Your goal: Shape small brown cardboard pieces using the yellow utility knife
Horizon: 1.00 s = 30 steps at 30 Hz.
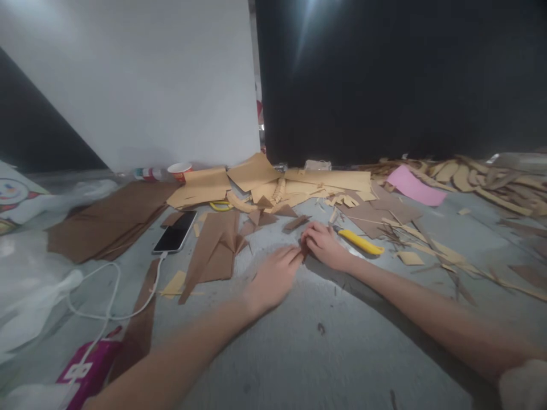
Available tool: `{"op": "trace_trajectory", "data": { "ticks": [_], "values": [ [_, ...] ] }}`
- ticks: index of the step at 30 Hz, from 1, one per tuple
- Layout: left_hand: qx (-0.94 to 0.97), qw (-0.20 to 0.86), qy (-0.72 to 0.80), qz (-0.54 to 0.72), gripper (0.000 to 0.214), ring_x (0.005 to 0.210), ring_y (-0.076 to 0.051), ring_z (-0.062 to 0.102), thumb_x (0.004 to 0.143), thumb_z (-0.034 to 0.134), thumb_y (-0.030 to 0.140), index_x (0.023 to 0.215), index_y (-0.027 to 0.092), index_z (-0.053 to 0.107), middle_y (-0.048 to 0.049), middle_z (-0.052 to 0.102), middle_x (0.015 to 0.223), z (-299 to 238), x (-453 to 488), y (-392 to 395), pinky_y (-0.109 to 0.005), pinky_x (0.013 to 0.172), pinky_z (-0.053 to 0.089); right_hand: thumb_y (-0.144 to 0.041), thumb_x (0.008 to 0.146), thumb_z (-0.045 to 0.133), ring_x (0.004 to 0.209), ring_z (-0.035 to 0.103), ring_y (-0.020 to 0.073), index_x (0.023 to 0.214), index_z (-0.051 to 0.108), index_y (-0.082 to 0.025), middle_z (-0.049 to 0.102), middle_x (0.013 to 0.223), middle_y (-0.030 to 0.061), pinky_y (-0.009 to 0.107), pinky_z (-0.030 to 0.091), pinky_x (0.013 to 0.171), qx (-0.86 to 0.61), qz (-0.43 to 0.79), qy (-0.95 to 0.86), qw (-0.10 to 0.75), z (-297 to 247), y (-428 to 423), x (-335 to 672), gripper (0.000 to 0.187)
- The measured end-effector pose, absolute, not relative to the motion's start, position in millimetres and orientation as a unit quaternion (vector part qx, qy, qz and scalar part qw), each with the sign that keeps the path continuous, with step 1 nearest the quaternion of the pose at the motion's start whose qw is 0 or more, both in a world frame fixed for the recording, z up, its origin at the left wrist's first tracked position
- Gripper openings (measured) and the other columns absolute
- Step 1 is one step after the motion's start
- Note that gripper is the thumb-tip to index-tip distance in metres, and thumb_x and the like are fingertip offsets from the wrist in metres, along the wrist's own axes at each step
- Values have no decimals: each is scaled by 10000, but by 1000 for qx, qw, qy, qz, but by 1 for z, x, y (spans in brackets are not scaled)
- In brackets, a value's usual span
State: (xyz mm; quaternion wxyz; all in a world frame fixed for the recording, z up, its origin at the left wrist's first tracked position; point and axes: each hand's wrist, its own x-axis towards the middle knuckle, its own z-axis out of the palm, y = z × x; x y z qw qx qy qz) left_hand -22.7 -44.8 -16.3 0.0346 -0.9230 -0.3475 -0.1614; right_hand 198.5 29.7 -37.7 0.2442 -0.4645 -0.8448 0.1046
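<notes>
My left hand [276,276] and my right hand [327,246] meet at the fingertips, low over the grey surface. Their fingers are drawn together around a small brown piece [304,252], mostly hidden and a little blurred; it looks like paper or card. Just right of my right hand lies a yellow-handled utility knife [361,242], its front end close to the fingers. Left of my left hand is a folded brown sheet [216,250] with a creased, pointed edge. Small brown scraps [296,223] lie just beyond the fingers.
A phone [175,232] on a white cable [115,285] lies at left, near a magenta box [92,364] and plastic bag [29,290]. Tan sheets [205,185], a paper cup [180,169], pink paper [414,185] and piled strips [465,176] line the back, below upright panels.
</notes>
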Motion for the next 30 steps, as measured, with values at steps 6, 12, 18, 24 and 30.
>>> {"op": "trace_trajectory", "data": {
  "ticks": [6, 12, 18, 24, 30],
  "values": [
    [-917, 25, -357, -177, 451, 1371, -254, 613, 968, 409, 8, 1337, 110, 648, -162, 683, 1398, -13, -23, -46, -419, 1158, 510, -303, 1110, 407, 1125, 569, 261, 912, 636, -221, 650, 1165, 78, 454, 357, 987, -463, 86, -858, 206, -35, 28, 196, 314],
    [-920, 9, -346, -186, 566, 1463, -231, 542, 944, 381, 6, 1464, 111, 579, -143, 647, 1485, -20, -25, -45, -429, 1202, 484, -347, 1094, 475, 1108, 553, 266, 1016, 630, -228, 662, 1138, 72, 463, 345, 996, -459, 111, -855, 215, -31, 28, 196, 211],
    [-923, 8, -342, -174, 562, 1478, -240, 524, 942, 399, 0, 1460, 105, 590, -136, 661, 1466, -20, -26, -45, -419, 1221, 465, -323, 1104, 450, 1082, 554, 244, 931, 628, -211, 654, 1099, 58, 439, 329, 980, -448, 143, -858, 209, -29, 31, 199, 272],
    [-916, 13, -367, -160, 493, 1434, -274, 550, 967, 434, 24, 1412, 112, 626, -152, 678, 1415, -15, -25, -46, -449, 1172, 502, -345, 1066, 550, 1059, 562, 240, 917, 660, -207, 672, 1040, 52, 415, 320, 956, -404, 153, -880, 196, -18, 25, 201, 231],
    [-910, 16, -385, -154, 462, 1412, -299, 554, 969, 429, 28, 1375, 61, 649, -180, 668, 1416, -17, -25, -45, -455, 1167, 496, -299, 971, 673, 804, 622, 172, 797, 687, -196, 701, 808, 4, 337, 409, 823, -388, 218, -858, 258, -17, 24, 202, 203]
  ]
}}
